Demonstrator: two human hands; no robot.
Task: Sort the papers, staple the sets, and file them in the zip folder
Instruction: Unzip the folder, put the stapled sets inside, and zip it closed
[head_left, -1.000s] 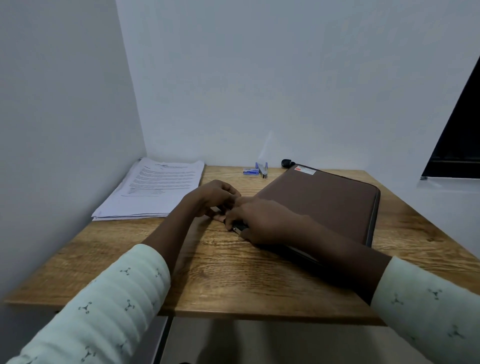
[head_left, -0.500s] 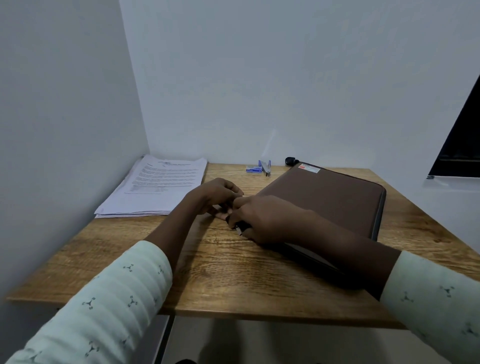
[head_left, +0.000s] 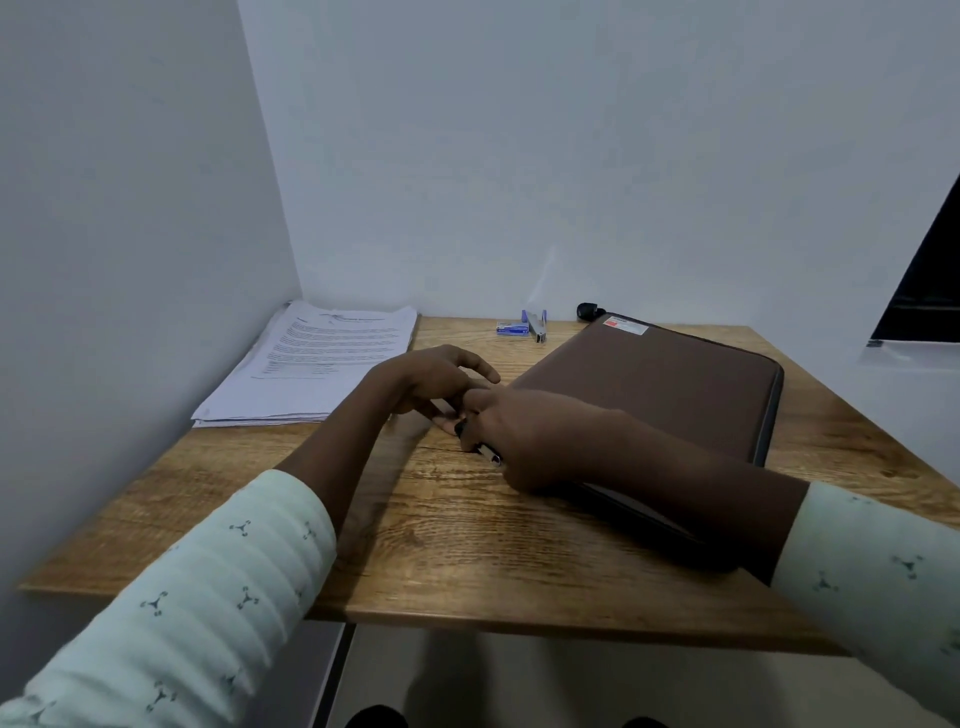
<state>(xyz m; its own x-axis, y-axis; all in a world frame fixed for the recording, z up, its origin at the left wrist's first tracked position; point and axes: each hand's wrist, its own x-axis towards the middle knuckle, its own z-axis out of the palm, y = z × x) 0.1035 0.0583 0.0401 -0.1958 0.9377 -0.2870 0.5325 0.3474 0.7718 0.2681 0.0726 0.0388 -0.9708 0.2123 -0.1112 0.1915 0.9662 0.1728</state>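
Observation:
A brown zip folder (head_left: 665, 384) lies closed on the right half of the wooden table (head_left: 467, 545). My right hand (head_left: 530, 441) sits at the folder's near-left corner and pinches a small metal zip pull (head_left: 491, 454). My left hand (head_left: 421, 384) is just left of that corner, its fingers loosely spread and its fingertips beside my right hand. A stack of printed papers (head_left: 322, 358) lies at the back left, against the wall. At the back, a blue-and-silver stapler (head_left: 537, 327) lies next to a small blue staple box (head_left: 511, 327).
A small black object (head_left: 587, 310) sits by the back wall near the folder's far corner. Walls close off the table on the left and at the back. My right forearm lies across the folder's near edge.
My left hand's fingers have uncurled and spread. My right hand stays at the folder's corner on the zip pull, shifted only slightly.

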